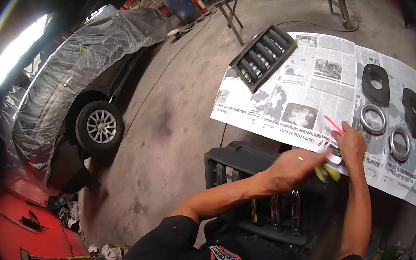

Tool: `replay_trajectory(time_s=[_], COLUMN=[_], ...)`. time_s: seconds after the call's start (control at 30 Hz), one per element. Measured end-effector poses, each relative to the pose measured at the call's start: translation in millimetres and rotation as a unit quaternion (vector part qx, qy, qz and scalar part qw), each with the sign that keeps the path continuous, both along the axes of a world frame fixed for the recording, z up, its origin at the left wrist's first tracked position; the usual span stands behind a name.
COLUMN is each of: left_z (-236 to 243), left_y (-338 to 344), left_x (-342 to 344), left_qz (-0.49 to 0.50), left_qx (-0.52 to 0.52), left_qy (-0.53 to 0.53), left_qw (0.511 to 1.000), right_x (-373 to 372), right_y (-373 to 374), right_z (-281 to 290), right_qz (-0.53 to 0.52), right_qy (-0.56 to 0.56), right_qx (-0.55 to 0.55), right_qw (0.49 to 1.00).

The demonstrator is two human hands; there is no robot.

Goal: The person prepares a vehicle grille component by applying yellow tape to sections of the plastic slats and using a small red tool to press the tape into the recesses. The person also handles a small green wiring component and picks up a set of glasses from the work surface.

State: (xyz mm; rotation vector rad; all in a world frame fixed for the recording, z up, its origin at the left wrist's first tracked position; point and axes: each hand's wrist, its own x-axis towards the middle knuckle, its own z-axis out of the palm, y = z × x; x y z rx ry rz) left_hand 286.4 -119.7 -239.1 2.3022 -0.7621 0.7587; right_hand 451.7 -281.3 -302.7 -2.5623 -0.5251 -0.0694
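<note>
My right hand [352, 145] is closed round a thin red stick-like tool [334, 125], whose tip points up and left over the newspaper [250, 118]. Beside it, my left hand [296, 167] is closed, slightly blurred, with a yellow-green piece [327, 174], perhaps tape, at its fingers. A small dark piece [335, 150] shows between the two hands at the paper's near edge. Below my left forearm stands a large black slatted grille [230, 158], partly hidden by the arm, with chrome strips [274, 212] and a yellow-green strip [254, 211] on it.
On the newspaper lie a black slatted vent panel [264, 54], two silver rings [373, 119] and two black oval bezels [376, 83]. Left stands a car with a wheel [100, 128] under plastic sheeting [77, 58]. A red panel [27, 232] is at lower left; a metal frame [231, 17] stands behind.
</note>
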Motion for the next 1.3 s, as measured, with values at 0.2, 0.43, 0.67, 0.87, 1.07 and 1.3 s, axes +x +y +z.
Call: replay_trajectory(time_s=[0.2,0.43,0.67,0.87,1.07,1.3], left_z=[-3,-3,16,29,35,29], left_y=[35,20,-28,-20,41,-6], left_x=[-22,-28,-44,-75,-101,-110], left_qz=[0.217,0.187,0.081,0.05,0.1,0.03], left_qx=[-0.412,-0.487,-0.116,-0.192,-0.32,-0.226], left_qy=[0.168,0.286,0.274,0.345,0.205,0.338], left_qw=[0.869,0.803,0.951,0.917,0.919,0.913], right_x=[10,-72,-161,-182,-161,-209], right_y=[-10,-18,-28,-79,-152,-130], right_z=[-23,38,68,33,-20,21], right_qz=[0.01,0.075,0.167,-0.004,-0.2,0.009], right_qy=[-0.027,0.188,0.201,0.062,0.091,0.28], right_qx=[0.058,0.388,0.469,0.426,0.37,0.468], right_qw=[0.998,0.899,0.844,0.903,0.903,0.838])
